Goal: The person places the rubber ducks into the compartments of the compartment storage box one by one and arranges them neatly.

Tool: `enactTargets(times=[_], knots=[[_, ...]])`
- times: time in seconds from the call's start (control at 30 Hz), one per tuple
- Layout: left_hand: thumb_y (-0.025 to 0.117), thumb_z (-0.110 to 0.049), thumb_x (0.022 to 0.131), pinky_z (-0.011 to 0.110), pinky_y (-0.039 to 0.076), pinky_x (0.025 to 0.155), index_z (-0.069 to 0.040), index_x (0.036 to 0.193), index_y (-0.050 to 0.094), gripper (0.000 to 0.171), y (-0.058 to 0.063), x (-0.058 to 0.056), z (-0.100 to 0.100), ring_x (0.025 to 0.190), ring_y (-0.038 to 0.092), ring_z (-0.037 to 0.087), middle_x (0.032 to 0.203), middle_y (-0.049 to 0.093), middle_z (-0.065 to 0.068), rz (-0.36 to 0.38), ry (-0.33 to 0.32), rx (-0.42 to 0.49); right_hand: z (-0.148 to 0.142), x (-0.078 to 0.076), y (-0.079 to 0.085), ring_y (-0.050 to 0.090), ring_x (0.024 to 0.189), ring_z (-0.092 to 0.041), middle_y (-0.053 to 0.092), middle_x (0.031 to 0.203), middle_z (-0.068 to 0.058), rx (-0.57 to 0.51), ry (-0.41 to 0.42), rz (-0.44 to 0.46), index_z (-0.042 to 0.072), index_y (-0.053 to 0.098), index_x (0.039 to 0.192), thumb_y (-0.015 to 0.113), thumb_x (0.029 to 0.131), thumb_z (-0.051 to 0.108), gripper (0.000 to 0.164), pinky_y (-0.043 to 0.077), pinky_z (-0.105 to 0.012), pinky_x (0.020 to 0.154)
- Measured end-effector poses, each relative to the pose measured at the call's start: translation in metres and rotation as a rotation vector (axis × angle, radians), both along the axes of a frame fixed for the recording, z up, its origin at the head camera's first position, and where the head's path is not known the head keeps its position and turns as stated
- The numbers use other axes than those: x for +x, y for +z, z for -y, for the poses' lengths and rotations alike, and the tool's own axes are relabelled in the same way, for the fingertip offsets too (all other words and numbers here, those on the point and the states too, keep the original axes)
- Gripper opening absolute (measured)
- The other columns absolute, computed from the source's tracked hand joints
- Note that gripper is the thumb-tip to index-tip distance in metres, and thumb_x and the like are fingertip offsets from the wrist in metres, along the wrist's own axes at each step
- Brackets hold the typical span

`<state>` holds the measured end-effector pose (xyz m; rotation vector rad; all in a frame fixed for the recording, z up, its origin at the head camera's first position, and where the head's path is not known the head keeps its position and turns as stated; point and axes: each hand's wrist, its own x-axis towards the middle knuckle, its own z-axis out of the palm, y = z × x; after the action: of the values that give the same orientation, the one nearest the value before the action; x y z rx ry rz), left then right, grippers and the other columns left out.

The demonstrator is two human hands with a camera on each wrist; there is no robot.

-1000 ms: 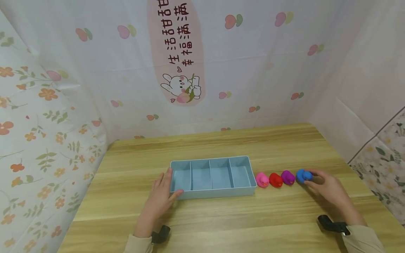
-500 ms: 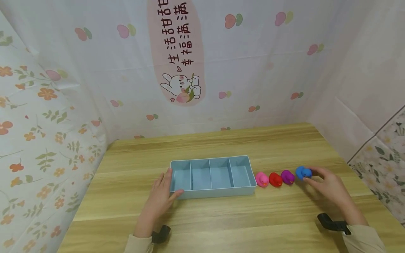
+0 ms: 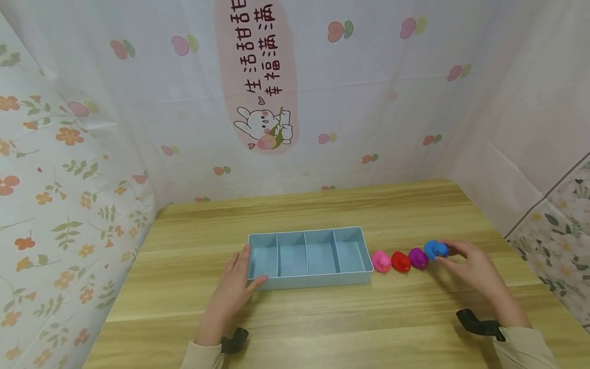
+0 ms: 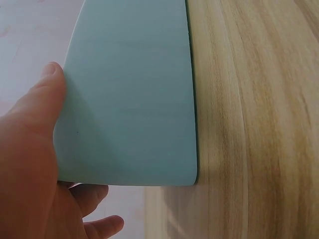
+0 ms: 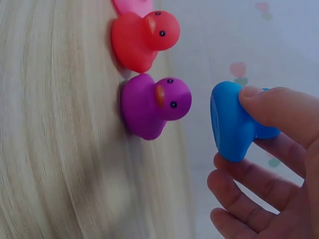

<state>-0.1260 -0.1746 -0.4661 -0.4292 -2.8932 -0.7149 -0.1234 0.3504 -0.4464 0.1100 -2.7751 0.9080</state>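
Note:
My right hand [image 3: 471, 264] pinches a blue rubber duck [image 5: 233, 122] between thumb and fingers, lifted off the table as the right wrist view shows. Close to its left sits a purple duck [image 5: 152, 104], then a red duck [image 5: 139, 40] and a pink duck [image 3: 381, 261], in a row on the wood. The row ends beside a light blue tray [image 3: 318, 280] split into several compartments, which hold nothing. At the tray's left end rests my left hand [image 3: 234, 284], its thumb on the front wall and its fingers along the end wall and corner.
Everything stands on a wood-grain table [image 3: 322, 328]. A white printed curtain [image 3: 369, 102] hangs behind the table, with a flowered cloth [image 3: 69, 205] at the left side. Each wrist wears a black camera mount [image 3: 479, 324].
My right hand has raised the blue duck from the table and carried it slightly left, near the purple duck. My left hand and the tray have stayed in place.

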Motion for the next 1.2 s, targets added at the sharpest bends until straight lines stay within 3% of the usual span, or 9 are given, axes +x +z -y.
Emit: enactTargets(times=[0.47, 0.6, 0.67, 0.73, 0.8, 0.93, 1.1, 1.2], knots=[[0.061, -0.043, 0.09, 0.062, 0.031, 0.107, 0.007, 0.148, 0.022, 0.086, -0.002, 0.002, 0.002, 0.134, 0.032, 0.05, 0.146, 0.039, 0.028, 0.013, 0.004, 0.011, 0.017, -0.001, 0.005, 0.056, 0.102, -0.045, 0.065, 0.103, -0.024, -0.004, 0.0, -0.017, -0.003, 0.063, 0.114, 0.075, 0.084, 0.022, 0.041, 0.044, -0.061, 0.082], [0.061, -0.044, 0.09, 0.062, 0.031, 0.107, 0.007, 0.148, 0.022, 0.086, -0.002, 0.002, 0.002, 0.134, 0.032, 0.05, 0.146, 0.038, 0.027, 0.005, -0.002, 0.012, 0.024, -0.003, 0.006, 0.059, 0.095, -0.023, 0.067, 0.098, -0.017, 0.0, 0.029, -0.064, 0.0, 0.066, 0.11, 0.078, 0.08, 0.019, 0.036, 0.045, -0.057, 0.082], [0.061, -0.044, 0.09, 0.062, 0.032, 0.107, 0.007, 0.148, 0.022, 0.086, -0.002, 0.002, 0.003, 0.134, 0.033, 0.051, 0.147, 0.037, 0.027, 0.002, -0.004, 0.009, 0.028, -0.004, 0.007, 0.056, 0.091, -0.008, 0.067, 0.097, -0.015, -0.006, 0.046, -0.071, 0.001, 0.067, 0.109, 0.078, 0.08, 0.018, 0.036, 0.045, -0.057, 0.083], [0.061, -0.044, 0.09, 0.061, 0.032, 0.107, 0.008, 0.147, 0.023, 0.086, -0.002, 0.001, 0.003, 0.134, 0.033, 0.051, 0.147, 0.037, 0.027, 0.0, -0.005, 0.009, 0.031, -0.004, 0.008, 0.053, 0.091, -0.001, 0.067, 0.097, -0.015, -0.012, 0.055, -0.066, 0.002, 0.067, 0.109, 0.079, 0.079, 0.019, 0.037, 0.046, -0.057, 0.083], [0.061, -0.044, 0.09, 0.061, 0.031, 0.108, 0.008, 0.147, 0.023, 0.086, -0.002, 0.001, 0.003, 0.134, 0.033, 0.05, 0.147, 0.037, 0.027, 0.004, -0.006, 0.009, 0.035, -0.004, 0.009, 0.056, 0.094, -0.006, 0.067, 0.098, -0.015, -0.013, 0.057, -0.058, 0.002, 0.067, 0.111, 0.079, 0.08, 0.019, 0.038, 0.046, -0.058, 0.084], [0.061, -0.044, 0.09, 0.06, 0.031, 0.108, 0.008, 0.147, 0.022, 0.086, -0.001, 0.0, 0.002, 0.134, 0.033, 0.05, 0.147, 0.037, 0.028, 0.007, -0.005, 0.01, 0.042, -0.005, 0.011, 0.059, 0.097, -0.031, 0.067, 0.1, -0.016, -0.011, 0.061, -0.044, 0.002, 0.066, 0.112, 0.078, 0.08, 0.021, 0.039, 0.046, -0.059, 0.084], [0.062, -0.043, 0.09, 0.06, 0.031, 0.108, 0.008, 0.147, 0.022, 0.087, -0.001, -0.001, 0.002, 0.134, 0.033, 0.05, 0.146, 0.037, 0.028, 0.005, -0.009, 0.01, 0.049, -0.006, 0.015, 0.058, 0.099, -0.034, 0.067, 0.104, -0.016, -0.015, 0.081, -0.031, 0.002, 0.066, 0.112, 0.078, 0.08, 0.022, 0.039, 0.045, -0.06, 0.086], [0.061, -0.043, 0.09, 0.06, 0.03, 0.109, 0.009, 0.147, 0.022, 0.086, 0.0, -0.001, 0.002, 0.134, 0.032, 0.05, 0.148, 0.035, 0.028, 0.007, -0.017, 0.013, 0.053, -0.007, 0.016, 0.057, 0.106, -0.042, 0.066, 0.108, -0.019, -0.032, 0.096, -0.033, 0.001, 0.066, 0.112, 0.078, 0.08, 0.019, 0.039, 0.044, -0.063, 0.089]])
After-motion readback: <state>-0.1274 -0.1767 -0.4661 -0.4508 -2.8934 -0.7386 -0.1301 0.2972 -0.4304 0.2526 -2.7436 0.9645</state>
